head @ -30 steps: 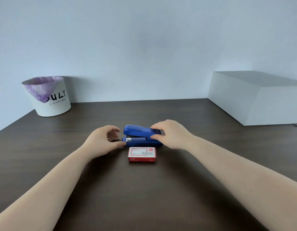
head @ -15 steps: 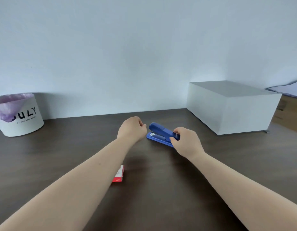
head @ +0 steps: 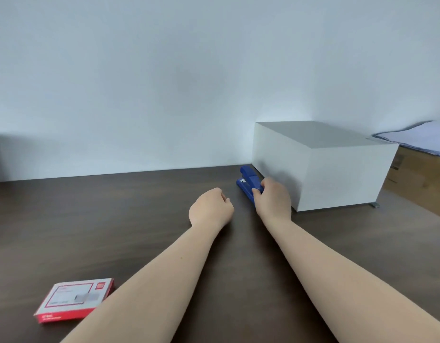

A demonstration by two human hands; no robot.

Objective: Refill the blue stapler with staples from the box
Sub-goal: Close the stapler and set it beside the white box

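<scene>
The blue stapler (head: 248, 182) lies closed on the dark wooden table (head: 115, 219), far back, right beside a white box. My right hand (head: 273, 200) grips its near end, fingers wrapped over the top. My left hand (head: 210, 211) rests to the left of the stapler, a short gap away, fingers curled in with nothing in them. The red and white staple box (head: 74, 299) lies flat and closed near the front left, partly beside my left forearm.
A large white box (head: 332, 174) stands at the back right, touching or nearly touching the stapler. Behind it to the right are a cardboard box (head: 421, 174) and pale sheets (head: 419, 136). The wall runs along the table's far edge.
The stapler has gone back and to the right with my right hand, up to the white box. My left hand let go and trails behind. The view turned right; the white bin left it.
</scene>
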